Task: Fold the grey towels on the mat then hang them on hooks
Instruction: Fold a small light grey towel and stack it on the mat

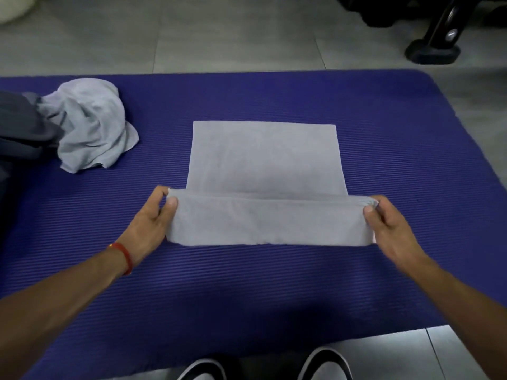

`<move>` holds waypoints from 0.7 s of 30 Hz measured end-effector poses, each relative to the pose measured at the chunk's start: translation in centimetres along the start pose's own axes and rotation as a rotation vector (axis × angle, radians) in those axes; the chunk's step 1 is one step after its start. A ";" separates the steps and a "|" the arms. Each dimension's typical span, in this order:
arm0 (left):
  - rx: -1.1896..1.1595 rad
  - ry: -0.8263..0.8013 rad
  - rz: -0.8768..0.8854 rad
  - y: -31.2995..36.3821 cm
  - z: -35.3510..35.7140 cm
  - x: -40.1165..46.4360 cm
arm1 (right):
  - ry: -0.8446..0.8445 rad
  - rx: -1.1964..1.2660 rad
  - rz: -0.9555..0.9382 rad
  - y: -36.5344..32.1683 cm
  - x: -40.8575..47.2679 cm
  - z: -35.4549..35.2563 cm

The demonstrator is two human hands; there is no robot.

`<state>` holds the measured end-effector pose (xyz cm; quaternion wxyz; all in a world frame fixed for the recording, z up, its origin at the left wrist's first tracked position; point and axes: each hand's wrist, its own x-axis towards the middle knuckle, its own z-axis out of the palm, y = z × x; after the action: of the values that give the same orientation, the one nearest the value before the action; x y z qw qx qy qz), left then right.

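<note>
Towel, grey, lies flat mid-mat, its near edge lifted and turned over toward the far side. Left hand pinches the left corner of that fold between thumb and fingers; right hand pinches the right corner likewise. Crumpled towel sits at the mat's far left, beside darker cloth, possibly another towel.

We think this is a room in a home or a small gym. We see a grey tiled floor, a big blue ribbed mat laid on it, and a black metal stand with a rubber foot near the corner.
</note>
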<state>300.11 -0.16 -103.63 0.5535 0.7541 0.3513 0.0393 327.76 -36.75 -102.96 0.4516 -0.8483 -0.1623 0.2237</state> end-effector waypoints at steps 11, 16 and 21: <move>-0.057 -0.034 -0.063 -0.3 0.9 -8.3 | -0.264 0.037 0.174 1.1 -5.5 -3.2; 0.027 0.120 0.051 1.8 0.6 -0.4 | -0.037 -0.029 0.041 -2.2 1.5 -1.1; 0.118 0.092 -0.030 -0.5 -0.5 9.6 | 0.069 -0.151 0.022 -2.3 9.2 1.4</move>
<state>306.80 5.82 -107.05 0.4920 0.7774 0.3895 0.0446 334.66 -30.17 -103.82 0.3894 -0.8889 -0.1537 0.1863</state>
